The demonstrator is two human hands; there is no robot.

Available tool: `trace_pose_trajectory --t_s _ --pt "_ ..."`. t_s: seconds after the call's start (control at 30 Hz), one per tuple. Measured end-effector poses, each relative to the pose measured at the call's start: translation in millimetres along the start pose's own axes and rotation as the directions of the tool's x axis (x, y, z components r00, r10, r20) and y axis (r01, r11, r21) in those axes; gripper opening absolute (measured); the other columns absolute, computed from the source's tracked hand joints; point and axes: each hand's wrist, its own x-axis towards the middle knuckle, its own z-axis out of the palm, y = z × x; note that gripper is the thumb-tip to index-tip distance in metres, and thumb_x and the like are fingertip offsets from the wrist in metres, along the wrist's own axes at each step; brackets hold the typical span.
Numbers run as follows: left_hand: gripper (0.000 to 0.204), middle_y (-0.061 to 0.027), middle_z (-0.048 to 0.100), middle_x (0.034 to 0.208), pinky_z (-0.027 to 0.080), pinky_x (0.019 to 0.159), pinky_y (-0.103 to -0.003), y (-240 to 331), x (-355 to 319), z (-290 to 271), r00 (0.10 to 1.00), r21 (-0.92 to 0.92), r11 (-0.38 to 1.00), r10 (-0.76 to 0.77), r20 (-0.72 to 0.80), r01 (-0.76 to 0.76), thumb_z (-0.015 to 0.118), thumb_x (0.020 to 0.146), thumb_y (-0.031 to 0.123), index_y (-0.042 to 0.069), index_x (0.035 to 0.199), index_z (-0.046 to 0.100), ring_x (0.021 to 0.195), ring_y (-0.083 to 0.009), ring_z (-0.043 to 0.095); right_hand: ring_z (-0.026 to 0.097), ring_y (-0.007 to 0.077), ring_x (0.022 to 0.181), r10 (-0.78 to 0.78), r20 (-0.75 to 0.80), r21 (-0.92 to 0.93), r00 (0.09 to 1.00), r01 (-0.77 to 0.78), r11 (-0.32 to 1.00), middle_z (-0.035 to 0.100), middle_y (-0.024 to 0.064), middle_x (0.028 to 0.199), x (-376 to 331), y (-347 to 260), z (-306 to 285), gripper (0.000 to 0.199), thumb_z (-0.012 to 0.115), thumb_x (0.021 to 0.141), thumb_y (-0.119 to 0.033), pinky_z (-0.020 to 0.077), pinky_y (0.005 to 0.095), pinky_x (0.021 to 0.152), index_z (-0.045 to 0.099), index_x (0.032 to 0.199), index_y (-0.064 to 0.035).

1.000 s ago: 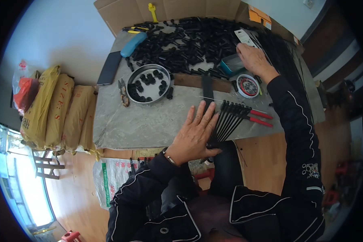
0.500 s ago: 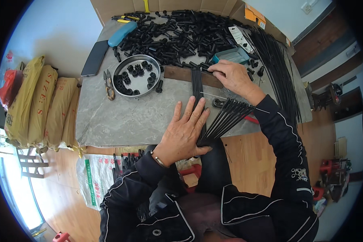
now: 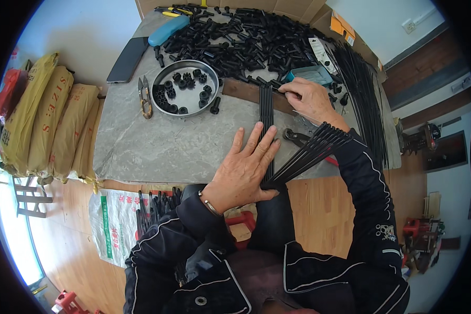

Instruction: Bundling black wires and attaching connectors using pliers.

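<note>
My left hand (image 3: 243, 170) lies palm down with its fingers spread over a row of thin black rods (image 3: 266, 104), laid side by side across the table's near edge. A second set of black rods (image 3: 309, 152) fans out to the right from near my left thumb. At the rods' far ends, my right hand (image 3: 311, 99) is closed in a pinch; what its fingertips hold is too small and hidden to name. Below that palm runs a thin pale line, like a wire. Under the rods' far ends lies a brown wooden strip (image 3: 240, 90). Pincers (image 3: 294, 137) lie beside the fanned rods.
A large pile of black bolt-like fittings (image 3: 235, 44) covers the table's back. At left are a round metal tray (image 3: 155, 97) with black fittings, snips (image 3: 144, 98), a phone (image 3: 128, 60) and a blue case (image 3: 168, 30). A teal box (image 3: 327, 78) and long black rods (image 3: 363, 99) lie right.
The whole view has shifted slightly. My left hand stays flat on the rods. The pale thin line has moved from beside the rod row to under my right palm, which remains pinched.
</note>
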Motion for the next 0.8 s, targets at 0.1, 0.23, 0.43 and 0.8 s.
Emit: trace_pose_trajectory --t_s 0.1,0.23,0.43,0.8 --pt "0.097 -0.0205 0.027 0.152 0.017 0.114 -0.054 -0.5 -0.6 0.9 1.000 -0.008 1.000 -0.004 -0.004 0.004 0.070 0.069 0.059 -0.005 0.136 0.043 0.142 -0.0387 0.021 0.064 0.0252 0.076 0.020 0.025 0.003 0.999 -0.020 1.000 0.064 0.0064 0.088 1.5 -3.6 -1.8 0.018 0.059 0.085 -0.011 0.0497 0.0342 0.068 0.070 0.099 -0.0091" --pt "0.097 -0.0200 0.027 0.152 0.017 0.114 -0.054 -0.2 0.1 0.9 1.000 -0.005 1.000 -0.008 0.001 0.008 0.070 0.069 0.058 -0.002 0.139 0.041 0.142 -0.0388 0.021 0.063 0.0250 0.076 0.019 0.032 -0.001 0.999 -0.019 1.000 0.064 0.0062 0.088 2.3 -2.8 -2.5 0.018 0.059 0.085 -0.011 0.0496 0.0341 0.068 0.070 0.099 -0.0088" --pt "0.098 -0.0198 0.027 0.152 0.016 0.114 -0.054 -0.9 -0.9 1.2 1.000 0.006 1.000 -0.011 0.003 0.011 0.070 0.069 0.059 -0.001 0.140 0.040 0.142 -0.0385 0.021 0.063 0.0238 0.076 0.004 0.023 -0.024 1.000 -0.003 1.000 0.064 0.0046 0.088 5.1 -7.7 -0.4 0.016 0.059 0.086 -0.011 0.0492 0.0329 0.067 0.070 0.098 -0.0092" --pt "0.098 -0.0204 0.027 0.151 0.017 0.114 -0.054 -0.7 -1.0 2.2 1.000 0.017 1.000 -0.004 0.011 0.004 0.070 0.069 0.059 -0.001 0.140 0.040 0.142 -0.0387 0.021 0.063 0.0228 0.075 -0.042 -0.024 -0.037 0.999 0.042 0.998 0.064 0.0047 0.088 20.5 -10.2 9.6 0.010 0.065 0.082 -0.006 0.0493 0.0320 0.067 0.066 0.092 -0.0041"
